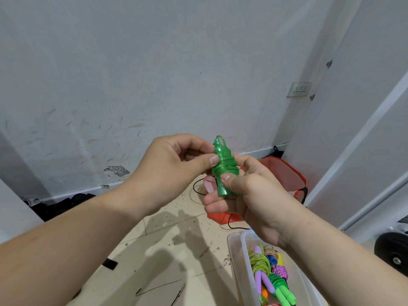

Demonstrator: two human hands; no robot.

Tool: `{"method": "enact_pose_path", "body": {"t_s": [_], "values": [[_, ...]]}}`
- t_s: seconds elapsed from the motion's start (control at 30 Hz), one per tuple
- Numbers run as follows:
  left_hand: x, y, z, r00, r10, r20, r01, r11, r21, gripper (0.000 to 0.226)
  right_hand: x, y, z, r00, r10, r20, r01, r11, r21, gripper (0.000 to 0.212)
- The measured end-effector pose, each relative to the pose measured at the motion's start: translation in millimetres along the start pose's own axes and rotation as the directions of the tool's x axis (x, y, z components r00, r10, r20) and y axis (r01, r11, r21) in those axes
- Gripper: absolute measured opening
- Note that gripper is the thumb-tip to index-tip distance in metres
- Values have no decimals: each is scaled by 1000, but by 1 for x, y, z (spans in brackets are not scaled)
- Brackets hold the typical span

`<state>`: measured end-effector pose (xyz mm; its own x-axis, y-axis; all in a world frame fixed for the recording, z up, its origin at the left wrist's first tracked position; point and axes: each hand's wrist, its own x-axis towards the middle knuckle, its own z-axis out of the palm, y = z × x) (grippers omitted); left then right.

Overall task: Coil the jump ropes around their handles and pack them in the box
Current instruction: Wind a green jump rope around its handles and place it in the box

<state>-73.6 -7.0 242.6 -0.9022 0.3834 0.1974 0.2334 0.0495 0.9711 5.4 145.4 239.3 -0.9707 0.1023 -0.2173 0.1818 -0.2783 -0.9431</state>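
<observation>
Left thumb [212,161] presses flat against the upper turns of the green jump rope [223,160], with the forefinger curled in behind it; the pinch is closed on the coil. Right thumb [228,179] bears on the lowest turns, and the remaining right fingers are wrapped round the back of the handles [223,191], clamped on them. The cord is wound in tight translucent turns round the paired handles, whose lower ends protrude beneath the right thumb. A small loop [220,140] of cord stands free at the top of the bundle (whether its end is tucked in cannot be determined). The bundle is held roughly upright, leaning slightly left, in mid-air between the left hand [176,166] and the right hand [251,199], above the floor and well apart from the box [238,261].

Box: clear plastic, at the lower right, beneath the right forearm, open at the top. Contents visible: a lime rope with purple handles [261,278], a green coiled rope with bright green handles [284,291], and a pink braided rope [279,271]; further items are too crowded to identify.

Surroundings: tiled floor [167,239] with scattered debris; a red bag [284,171] behind the hands, near the wall corner; a thin black cord [195,189] lying beside it; a wall socket [299,89] at the upper right; a black wheel [393,252] at the right edge
</observation>
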Motion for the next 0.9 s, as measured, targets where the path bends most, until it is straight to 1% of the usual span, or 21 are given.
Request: {"method": "enact_pose_path", "body": {"t_s": [0.07, 0.13, 0.23, 0.33, 0.4, 0.43, 0.5, 0.57, 0.63, 0.7, 0.73, 0.8, 0.9], "values": [[3, -1, -1, 999, 1, 35, -2, 999, 46, 10, 1, 0, -1, 1000, 6, -10, -6, 1000, 0, 32], [3, -3, -2, 996, 0, 84, -10, 993, 116, 7, 1, 0, -2, 1000, 19, -9, -19, 1000, 1, 32], [3, -5, -3, 991, -22, 134, -4, 981, 193, 5, 2, 0, -4, 998, 60, 5, -60, 997, 57, 33], [4, -4, -2, 990, -34, 135, 15, 990, 140, 9, 6, -3, -4, 992, 104, 71, -115, 977, 179, 33], [4, -2, -1, 992, -26, 126, 13, 994, 105, 11, 6, -6, -3, 985, 122, 125, -152, 953, 261, 29], [4, -1, -1, 993, -8, 119, -5, 994, 106, 11, 6, -7, -2, 983, 129, 131, -163, 941, 296, 26], [3, 1, 0, 993, 60, 99, -75, 984, 162, 8, 5, -9, -2, 982, 142, 127, -180, 911, 372, 23], [0, 5, 0, 987, 139, 79, -154, 961, 231, 6, 4, -11, -1, 978, 145, 152, -200, 866, 458, 25], [-1, 8, 0, 970, 228, 85, -243, 922, 301, 6, 4, -11, -3, 975, 149, 163, -212, 836, 505, 28], [1, 7, 1, 944, 301, 131, -329, 859, 392, 7, 4, -9, -4, 978, 159, 136, -206, 852, 482, 29], [3, 4, 0, 938, 310, 152, -346, 839, 421, 8, 5, -8, -4, 981, 163, 107, -193, 881, 431, 29], [4, 0, -1, 945, 286, 157, -326, 853, 409, 9, 6, -5, -4, 987, 153, 41, -158, 940, 301, 28], [3, -3, 1, 965, 227, 131, -259, 899, 352, 11, 6, -3, -5, 992, 121, -34, -112, 975, 192, 30]]}}
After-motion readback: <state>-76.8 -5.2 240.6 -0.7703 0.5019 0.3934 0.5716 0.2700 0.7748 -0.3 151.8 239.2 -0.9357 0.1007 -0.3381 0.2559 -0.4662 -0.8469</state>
